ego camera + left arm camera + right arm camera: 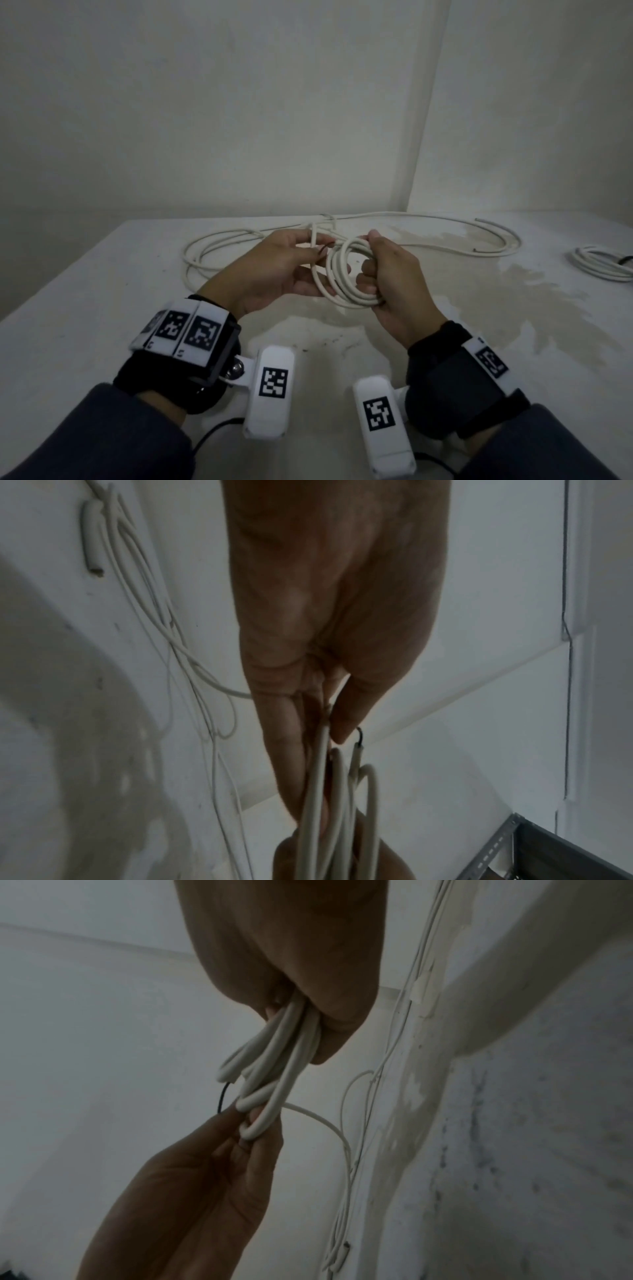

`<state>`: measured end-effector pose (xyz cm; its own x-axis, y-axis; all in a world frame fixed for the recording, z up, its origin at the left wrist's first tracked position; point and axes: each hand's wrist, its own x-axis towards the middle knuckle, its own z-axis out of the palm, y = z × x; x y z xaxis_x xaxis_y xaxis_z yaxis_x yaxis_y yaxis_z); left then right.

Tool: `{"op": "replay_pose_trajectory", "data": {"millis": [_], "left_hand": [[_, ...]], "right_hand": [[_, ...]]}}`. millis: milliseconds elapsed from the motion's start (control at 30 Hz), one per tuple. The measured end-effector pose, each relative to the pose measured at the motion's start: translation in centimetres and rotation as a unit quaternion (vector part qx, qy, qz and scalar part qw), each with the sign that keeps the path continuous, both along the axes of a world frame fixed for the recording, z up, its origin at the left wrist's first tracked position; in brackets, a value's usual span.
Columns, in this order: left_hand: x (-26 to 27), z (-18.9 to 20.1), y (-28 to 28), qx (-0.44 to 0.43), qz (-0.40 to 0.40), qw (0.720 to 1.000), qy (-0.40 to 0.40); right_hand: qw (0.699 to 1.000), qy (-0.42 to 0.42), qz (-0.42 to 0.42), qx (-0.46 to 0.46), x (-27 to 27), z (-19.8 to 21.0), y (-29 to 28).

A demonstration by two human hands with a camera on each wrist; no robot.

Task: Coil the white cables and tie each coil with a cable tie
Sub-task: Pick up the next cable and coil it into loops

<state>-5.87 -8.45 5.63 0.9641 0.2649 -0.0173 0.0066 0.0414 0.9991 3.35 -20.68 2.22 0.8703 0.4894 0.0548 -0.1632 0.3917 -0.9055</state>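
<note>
A coil of white cable (pixel 354 297) hangs in the air between both hands, above the white table (pixel 102 291). My right hand (pixel 370 260) grips the coil's right side in a closed fist, several strands (pixel 274 1064) running through it (pixel 301 1010). My left hand (pixel 313 246) pinches strands on the coil's left side between thumb and fingers (pixel 329 723). A thin dark wire (pixel 359 735) pokes out of the cable's cut end by the left thumb. The cable's loose tail (pixel 219 246) trails onto the table behind the left hand.
A second loose white cable (pixel 496 236) curves across the table's back right. Another white coil (pixel 599 263) lies at the far right edge with something dark beside it. A pale stain (pixel 513 291) spreads over the table's right half. Walls close off the back and right.
</note>
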Motion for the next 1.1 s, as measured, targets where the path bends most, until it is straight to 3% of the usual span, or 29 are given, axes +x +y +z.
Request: {"op": "replay_pose_trajectory", "data": {"millis": [133,267,633,700,767,933,1000,1100], "left_hand": [[-0.3,0.4,0.6,-0.038,-0.021,0.999,0.03],[-0.3,0.4,0.6,0.005,-0.026,0.999,0.041],[0.6,-0.4,-1.6,-0.032,0.002,0.999,-0.003],[0.6,-0.4,-1.7,0.038,0.001,0.999,-0.014],[0.4,-0.5,-1.4,0.165,-0.013,0.986,-0.029],[0.1,0.0,-1.2,0.327,0.009,0.941,-0.088],[0.1,0.2,-1.3,0.365,0.032,0.924,-0.112],[0.0,0.1,-0.9,0.414,0.046,0.9,-0.13]], "right_hand": [[0.994,-0.084,-0.019,-0.063,0.0,-0.1,-0.1],[0.983,-0.156,-0.009,-0.099,-0.5,-0.1,0.0],[0.978,-0.169,0.016,-0.125,-1.0,0.2,0.0],[0.973,-0.195,0.029,-0.117,-1.0,0.1,-0.1],[0.971,-0.212,0.058,-0.097,-0.8,0.0,-0.1],[0.981,-0.12,0.15,-0.01,-0.4,0.6,-0.5],[0.968,-0.188,0.164,-0.016,0.2,0.5,-1.0],[0.899,-0.376,0.075,-0.212,0.8,0.0,-1.5]]}}
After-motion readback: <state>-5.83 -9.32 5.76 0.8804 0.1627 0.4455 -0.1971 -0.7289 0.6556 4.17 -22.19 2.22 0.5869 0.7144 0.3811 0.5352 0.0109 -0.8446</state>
